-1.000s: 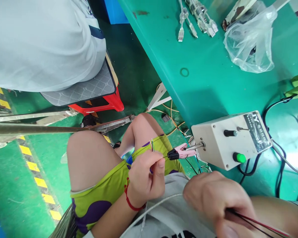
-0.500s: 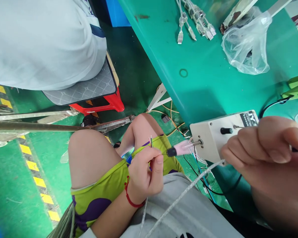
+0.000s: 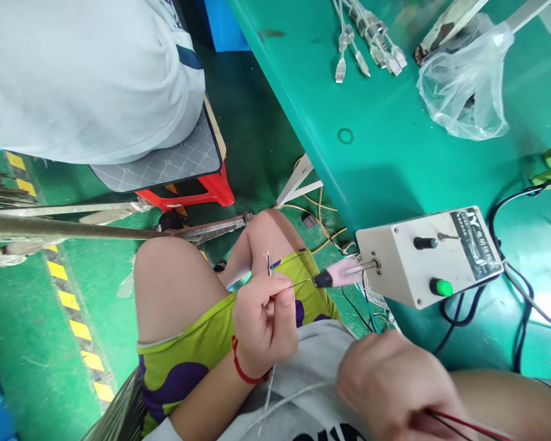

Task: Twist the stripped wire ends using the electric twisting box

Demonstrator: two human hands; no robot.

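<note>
My left hand (image 3: pixel 266 318), with a red string bracelet, pinches the end of a thin cable. Fine coloured wires (image 3: pixel 269 263) stick up from its fingers, and one dark wire points right toward the black tip of a pink rotary tool (image 3: pixel 342 272). That tool joins a white control box (image 3: pixel 427 257) with a knob and a green button. My right hand (image 3: pixel 395 380), somewhat blurred, is closed low at the right. Red and black wires (image 3: pixel 468 424) come out of it, and a pale cable (image 3: pixel 303 390) runs left from it.
A green table (image 3: pixel 371 165) bears USB cables (image 3: pixel 376 43) and a clear plastic bag (image 3: pixel 468 86). A person in a light shirt (image 3: pixel 92 79) sits on a red stool (image 3: pixel 215 187) at upper left. Black cords (image 3: pixel 523 306) lie right of the box.
My right hand has moved down and left from in front of the control box, uncovering its green button. My left hand remains nearly in place, its dark wire now clear of the tool tip.
</note>
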